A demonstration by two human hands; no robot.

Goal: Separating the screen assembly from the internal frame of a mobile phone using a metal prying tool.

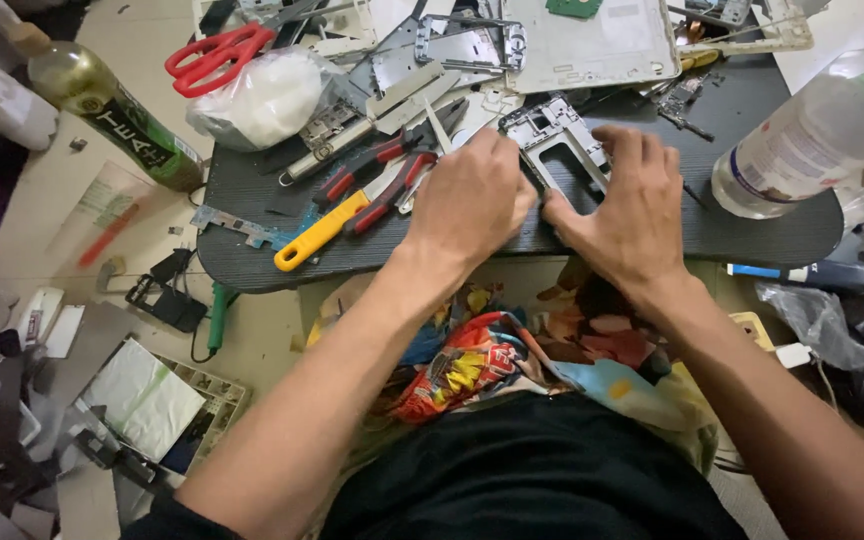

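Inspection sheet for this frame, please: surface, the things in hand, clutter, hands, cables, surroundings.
Surface: dark oval board, crowded with parts.
Things in hand: grey metal phone frame, flat on the board, gripped from both sides.
Clutter: red scissors, yellow-handled tool, red-handled pliers, white plastic bag, clear bottle lying at right.
Hands: left hand and right hand both press on the frame.
Cables: dark cord on the floor below the board.
Surroundings: green bottle, scattered panels on the floor at left.
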